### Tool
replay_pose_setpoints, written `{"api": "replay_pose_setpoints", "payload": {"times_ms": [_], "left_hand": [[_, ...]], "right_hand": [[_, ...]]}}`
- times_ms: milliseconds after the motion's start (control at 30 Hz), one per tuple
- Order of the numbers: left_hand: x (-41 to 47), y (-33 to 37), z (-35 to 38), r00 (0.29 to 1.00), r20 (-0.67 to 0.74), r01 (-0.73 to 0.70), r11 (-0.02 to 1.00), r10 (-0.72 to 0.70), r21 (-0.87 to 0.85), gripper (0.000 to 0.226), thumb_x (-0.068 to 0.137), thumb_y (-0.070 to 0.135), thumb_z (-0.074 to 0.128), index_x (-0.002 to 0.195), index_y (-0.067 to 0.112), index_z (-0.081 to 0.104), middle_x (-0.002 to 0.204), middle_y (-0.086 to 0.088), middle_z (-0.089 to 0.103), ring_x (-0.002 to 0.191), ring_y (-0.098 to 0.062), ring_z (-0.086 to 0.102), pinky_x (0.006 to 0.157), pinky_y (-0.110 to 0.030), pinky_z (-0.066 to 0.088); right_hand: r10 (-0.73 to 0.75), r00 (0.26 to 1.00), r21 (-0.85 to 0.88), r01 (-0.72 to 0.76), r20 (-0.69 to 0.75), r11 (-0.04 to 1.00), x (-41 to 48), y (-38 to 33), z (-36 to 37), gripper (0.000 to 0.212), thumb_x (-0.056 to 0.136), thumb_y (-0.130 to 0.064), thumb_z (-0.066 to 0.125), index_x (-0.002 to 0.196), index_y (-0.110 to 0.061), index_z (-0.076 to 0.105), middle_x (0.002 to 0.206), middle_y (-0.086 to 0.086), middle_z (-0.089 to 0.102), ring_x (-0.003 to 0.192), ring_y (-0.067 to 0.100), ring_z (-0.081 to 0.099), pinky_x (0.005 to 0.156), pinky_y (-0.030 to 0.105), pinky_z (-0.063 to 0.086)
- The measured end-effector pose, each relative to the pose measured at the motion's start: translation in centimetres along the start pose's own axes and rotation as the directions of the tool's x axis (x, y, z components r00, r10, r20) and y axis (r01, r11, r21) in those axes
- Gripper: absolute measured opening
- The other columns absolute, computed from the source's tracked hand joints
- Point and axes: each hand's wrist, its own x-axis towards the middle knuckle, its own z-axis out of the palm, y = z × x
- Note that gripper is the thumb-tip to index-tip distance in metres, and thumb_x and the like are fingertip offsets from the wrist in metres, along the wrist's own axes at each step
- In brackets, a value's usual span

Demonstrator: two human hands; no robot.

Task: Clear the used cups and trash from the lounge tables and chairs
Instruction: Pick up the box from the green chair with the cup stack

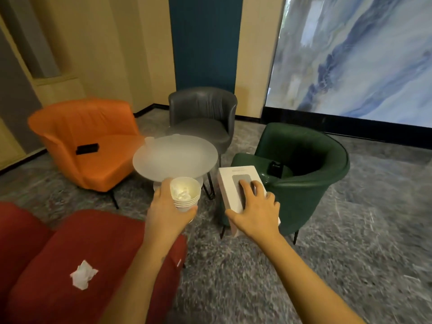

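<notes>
Nearest: a crumpled tissue lying on the seat of the red chair, bottom left. Above it, left hand wrapped around a stack of white paper cups with crumpled paper in the top cup, held in the air before the round worktop; right hand, fingers spread, gripping a white box by the green chair. Farther back: a blurred pale cup on the worktop's far left edge, orange chair carrying a small black object, grey chair behind.
</notes>
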Motion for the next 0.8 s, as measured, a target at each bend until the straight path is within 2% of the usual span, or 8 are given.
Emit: {"api": "replay_pose_setpoints", "payload": {"times_ms": [133, 267, 400, 567, 800], "left_hand": [[9.1, -2.1, 5.8, 0.999, 0.018, 0.046, 0.999, -0.046, 0.018, 0.067, 0.066, 0.028, 0.076, 0.122, 0.023, 0.039, 0.121, -0.006, 0.047, 0.105, -0.030, 0.051, 0.073, -0.034, 0.040], [18.8, -5.4, 11.8, 0.994, -0.013, 0.112, 0.994, -0.112, 0.006, 0.069, 0.065, 0.029, 0.075, 0.123, 0.027, 0.037, 0.115, 0.000, 0.047, 0.104, -0.025, 0.050, 0.076, -0.033, 0.042], [28.4, -8.0, 16.5, 0.979, -0.014, 0.203, 0.974, -0.202, 0.101, 0.068, 0.065, 0.035, 0.073, 0.121, 0.028, 0.036, 0.108, 0.001, 0.050, 0.101, -0.026, 0.053, 0.080, -0.038, 0.046], [36.9, -12.7, 21.0, 0.972, -0.025, 0.233, 0.956, -0.232, 0.180, 0.066, 0.063, 0.031, 0.077, 0.117, 0.019, 0.042, 0.100, -0.002, 0.054, 0.092, -0.026, 0.057, 0.070, -0.029, 0.042], [49.0, -21.4, 27.9, 0.949, 0.041, 0.300, 0.937, -0.312, 0.181, 0.077, 0.061, 0.024, 0.079, 0.125, 0.019, 0.037, 0.114, -0.008, 0.051, 0.099, -0.032, 0.054, 0.078, -0.037, 0.046]], "right_hand": [[-0.003, 1.000, 0.005, 0.003, 0.023, 1.000, 10.4, 2.3, 4.4, 0.074, 0.072, -0.062, 0.052, 0.134, -0.031, 0.025, 0.144, 0.002, 0.026, 0.114, 0.036, 0.035, 0.094, 0.045, 0.032], [-0.055, 0.998, 0.023, 0.055, 0.035, 0.998, 21.7, 3.2, 9.8, 0.074, 0.071, -0.064, 0.051, 0.133, -0.031, 0.027, 0.142, 0.002, 0.028, 0.110, 0.035, 0.038, 0.088, 0.043, 0.034], [-0.103, 0.990, 0.027, 0.101, 0.101, 0.995, 32.9, 3.8, 14.5, 0.074, 0.071, -0.064, 0.051, 0.133, -0.029, 0.029, 0.142, 0.003, 0.029, 0.111, 0.036, 0.039, 0.090, 0.046, 0.034], [-0.131, 0.974, 0.060, 0.122, 0.183, 0.991, 44.0, 3.0, 20.7, 0.075, 0.070, -0.062, 0.055, 0.132, -0.030, 0.029, 0.142, 0.003, 0.030, 0.113, 0.039, 0.039, 0.091, 0.048, 0.034], [-0.040, 0.957, 0.029, 0.033, 0.287, 0.999, 57.1, 2.7, 31.6, 0.078, 0.071, -0.056, 0.059, 0.136, -0.027, 0.027, 0.144, 0.004, 0.028, 0.116, 0.040, 0.036, 0.094, 0.049, 0.031]]}}
